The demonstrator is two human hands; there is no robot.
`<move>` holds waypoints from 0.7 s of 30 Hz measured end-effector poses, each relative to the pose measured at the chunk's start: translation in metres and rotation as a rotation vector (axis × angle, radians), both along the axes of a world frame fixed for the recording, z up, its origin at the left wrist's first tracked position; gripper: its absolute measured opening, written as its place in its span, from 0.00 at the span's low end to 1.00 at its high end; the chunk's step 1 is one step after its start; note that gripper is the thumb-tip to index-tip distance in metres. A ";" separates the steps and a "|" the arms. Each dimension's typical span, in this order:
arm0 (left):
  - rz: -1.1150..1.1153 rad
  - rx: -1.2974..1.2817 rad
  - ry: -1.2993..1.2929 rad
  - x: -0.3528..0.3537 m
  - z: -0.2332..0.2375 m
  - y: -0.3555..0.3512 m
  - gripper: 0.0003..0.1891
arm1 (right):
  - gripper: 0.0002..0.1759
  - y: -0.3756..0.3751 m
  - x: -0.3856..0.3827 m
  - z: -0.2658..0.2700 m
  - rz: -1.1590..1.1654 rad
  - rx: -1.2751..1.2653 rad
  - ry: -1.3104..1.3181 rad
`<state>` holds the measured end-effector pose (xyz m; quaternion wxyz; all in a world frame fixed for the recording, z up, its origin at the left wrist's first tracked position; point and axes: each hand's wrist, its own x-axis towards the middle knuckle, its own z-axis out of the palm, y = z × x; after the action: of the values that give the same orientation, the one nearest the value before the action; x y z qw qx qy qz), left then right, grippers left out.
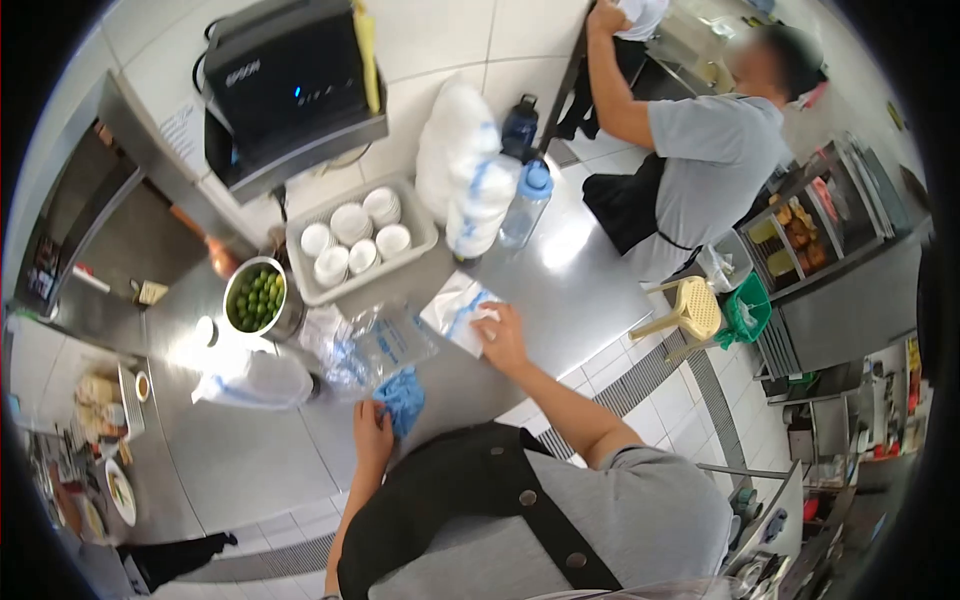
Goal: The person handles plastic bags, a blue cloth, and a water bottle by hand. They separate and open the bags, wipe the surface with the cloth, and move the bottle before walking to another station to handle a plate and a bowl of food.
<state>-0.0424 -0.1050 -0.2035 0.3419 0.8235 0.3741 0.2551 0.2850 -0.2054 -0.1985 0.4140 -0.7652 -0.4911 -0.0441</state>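
On the steel counter, my left hand (373, 434) has its fingers curled at the near-left edge of a crumpled blue cloth (403, 398). Farther right, my right hand (502, 338) has bent fingers on the edge of a white plastic bag with blue print (458, 308), which lies flat. Between the hands and slightly beyond them are clear plastic bags (390, 340) with blue lettering. Left of these lies a translucent plastic bag (262, 380); its contents cannot be made out.
Behind stand a metal bowl of green limes (284, 318), a grey tub (420, 240) of stacked white cups, a tall sleeve of white foam containers (472, 215) and a blue-lidded bottle (527, 205). A black EPSON printer (290, 85) hangs above. A co-worker (715, 150) stands right, near a stool (697, 308).
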 end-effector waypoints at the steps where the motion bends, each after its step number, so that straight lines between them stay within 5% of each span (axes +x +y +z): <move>1: -0.014 -0.026 -0.017 0.006 0.016 0.002 0.18 | 0.07 0.008 -0.010 0.011 0.041 0.097 0.071; 5: -0.121 -0.007 -0.076 0.036 0.082 0.001 0.35 | 0.09 0.037 -0.042 0.052 0.391 0.204 0.427; 10: -0.155 0.234 -0.154 0.098 0.167 0.013 0.43 | 0.11 0.057 -0.065 0.117 0.726 -0.018 0.325; 13: -0.184 0.412 -0.017 0.101 0.155 0.041 0.32 | 0.15 0.059 -0.079 0.162 0.764 0.165 0.248; 16: -0.058 -0.102 -0.255 0.087 0.172 0.043 0.14 | 0.22 0.052 -0.085 0.216 0.632 0.297 0.283; 17: -0.028 -0.128 -0.390 0.084 0.190 0.037 0.04 | 0.24 0.050 -0.078 0.219 0.652 0.230 0.314; 21: 0.072 0.032 -0.469 0.045 0.212 0.036 0.02 | 0.33 0.047 -0.039 0.188 0.905 -0.230 0.506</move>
<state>0.0025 -0.0693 0.0084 0.3969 0.7333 0.3094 0.4571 0.2457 -0.1585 -0.0103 0.4106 -0.5040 -0.6586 0.3791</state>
